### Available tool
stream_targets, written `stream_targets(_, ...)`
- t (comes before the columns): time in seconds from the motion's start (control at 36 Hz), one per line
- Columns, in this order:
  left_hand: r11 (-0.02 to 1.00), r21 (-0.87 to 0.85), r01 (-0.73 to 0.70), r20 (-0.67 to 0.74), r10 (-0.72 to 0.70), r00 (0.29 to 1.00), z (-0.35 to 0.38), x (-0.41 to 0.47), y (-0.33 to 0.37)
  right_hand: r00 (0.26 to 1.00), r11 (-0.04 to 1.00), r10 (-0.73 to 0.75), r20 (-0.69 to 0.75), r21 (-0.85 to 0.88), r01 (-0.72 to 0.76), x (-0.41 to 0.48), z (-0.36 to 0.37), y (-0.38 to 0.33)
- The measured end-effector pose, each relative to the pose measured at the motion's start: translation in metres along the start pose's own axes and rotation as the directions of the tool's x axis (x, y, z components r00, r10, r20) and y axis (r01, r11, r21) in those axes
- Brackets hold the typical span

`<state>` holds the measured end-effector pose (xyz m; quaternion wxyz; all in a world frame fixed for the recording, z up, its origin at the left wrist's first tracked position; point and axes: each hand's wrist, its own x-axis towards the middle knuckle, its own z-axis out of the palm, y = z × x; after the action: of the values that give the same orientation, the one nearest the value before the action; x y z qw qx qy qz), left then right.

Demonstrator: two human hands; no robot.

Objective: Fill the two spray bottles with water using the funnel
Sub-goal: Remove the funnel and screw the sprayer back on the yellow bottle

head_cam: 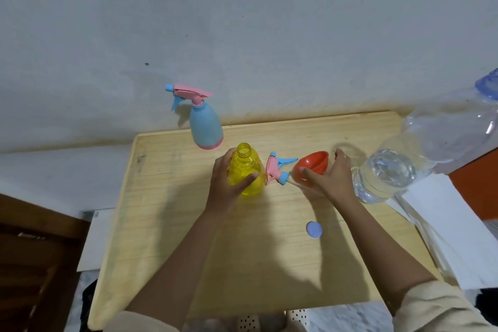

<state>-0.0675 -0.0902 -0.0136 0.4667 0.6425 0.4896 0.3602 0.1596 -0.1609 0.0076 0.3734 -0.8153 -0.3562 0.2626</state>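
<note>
A yellow spray bottle stands uncapped in the middle of the wooden table, and my left hand grips its body. Its pink and blue spray head lies on the table just right of it. My right hand holds the red funnel, thumb and fingers around its rim, low over the table. A blue spray bottle with its pink trigger head on stands at the table's back edge. A large clear water bottle with water in it lies tilted at the right.
A small blue cap lies on the table in front of my right forearm. White sheets lie off the table's right side. A grey wall rises behind, and dark wooden furniture stands at the lower left.
</note>
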Motion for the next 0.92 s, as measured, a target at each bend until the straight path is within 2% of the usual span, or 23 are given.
stream_targets(0.08,1.0,0.008,-0.001,-0.003,0.001,1.0,-0.001,-0.002,0.0,0.986,0.991,-0.131,-0.099,-0.013,0.13,-0.013,0.0,-0.008)
stream_targets(0.17,1.0,0.006,-0.015,-0.015,0.015,1.0,-0.004,-0.004,-0.003,0.93,0.945,-0.321,-0.177,0.002,0.327,-0.03,0.008,-0.016)
stream_targets(0.22,1.0,0.003,-0.031,-0.026,0.031,0.999,-0.006,-0.005,-0.007,0.892,0.901,-0.427,-0.15,0.011,0.433,-0.039,0.02,-0.019)
stream_targets(0.31,1.0,-0.001,-0.031,-0.03,0.031,0.999,-0.01,-0.008,-0.01,0.858,0.857,-0.514,0.022,-0.029,0.514,-0.043,0.042,-0.018)
stream_targets(0.39,1.0,-0.015,-0.027,-0.037,0.026,0.999,-0.014,-0.01,-0.011,0.866,0.86,-0.483,0.132,-0.116,0.497,-0.039,0.062,-0.018)
stream_targets(0.53,0.999,-0.03,-0.041,-0.056,0.04,0.998,-0.02,-0.013,-0.012,0.908,0.844,-0.373,0.193,-0.336,0.418,-0.025,0.077,-0.022)
stream_targets(0.61,0.999,-0.031,-0.037,-0.057,0.035,0.998,-0.021,-0.013,-0.013,0.934,0.838,-0.309,0.182,-0.412,0.358,-0.02,0.081,-0.02)
stream_targets(0.78,0.999,-0.02,-0.043,-0.043,0.042,0.998,-0.023,-0.014,-0.012,0.959,0.838,-0.211,0.187,-0.47,0.277,-0.011,0.082,-0.017)
stream_targets(0.92,0.999,-0.011,-0.045,-0.028,0.044,0.999,-0.024,-0.014,-0.01,0.953,0.869,-0.247,0.176,-0.394,0.298,-0.012,0.075,-0.02)
